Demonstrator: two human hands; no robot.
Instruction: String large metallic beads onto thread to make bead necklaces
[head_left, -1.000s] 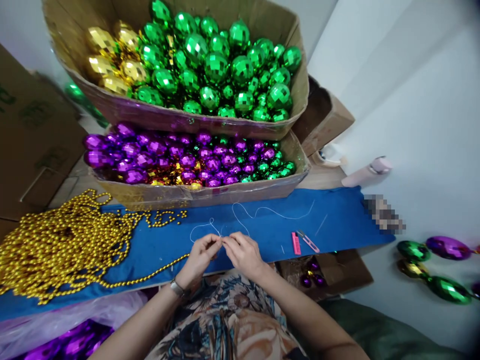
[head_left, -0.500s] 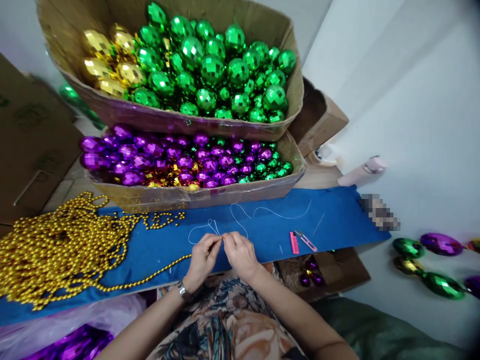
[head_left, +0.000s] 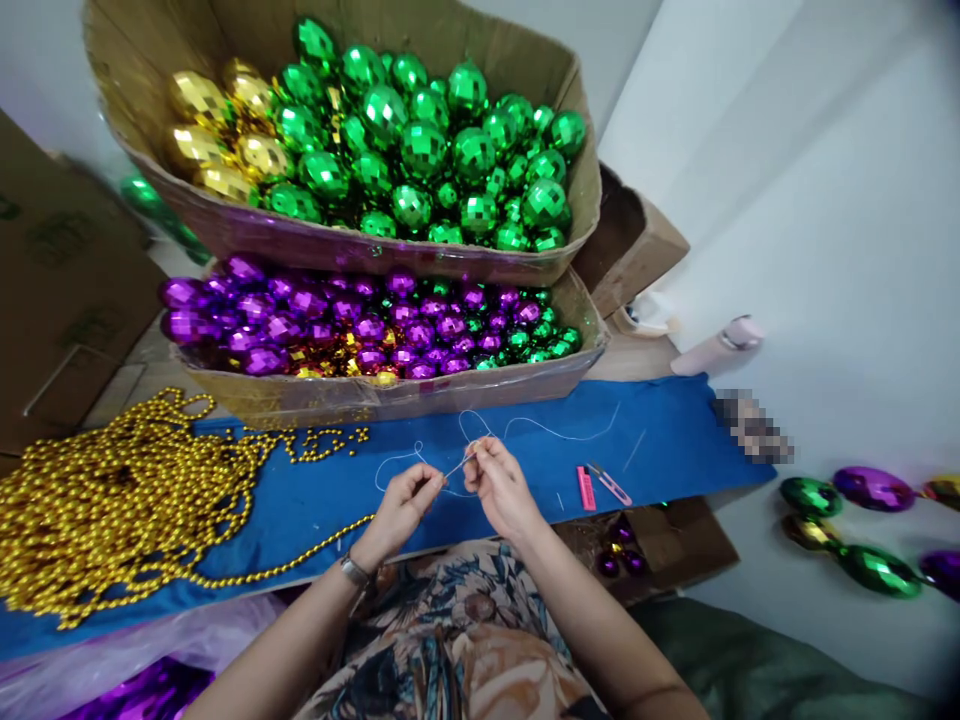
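Observation:
A short stretch of white string (head_left: 459, 465) runs taut between my two hands. My left hand (head_left: 405, 506), with a watch on the wrist, pinches its lower end between thumb and finger. My right hand (head_left: 504, 488) is closed on the other end, a little higher and to the right. Loose loops of the string lie on the blue cloth (head_left: 645, 420) beyond the fingers. A strand of gold beads (head_left: 300, 555) leads from the big pile at left up to my left hand; whether the fingers hold its end is hidden.
Behind the cloth stand two cardboard boxes, one of purple and green ornaments (head_left: 420, 330), one of green and gold balls (head_left: 427, 150). On the right lie a pink lighter (head_left: 586, 488) and thread snips (head_left: 611, 484). A pale pink bottle (head_left: 716, 346) stands near the wall.
My hands were together at the fingertips; the right hand has drawn away to the right and up, stretching the string between them. The left hand has shifted slightly down.

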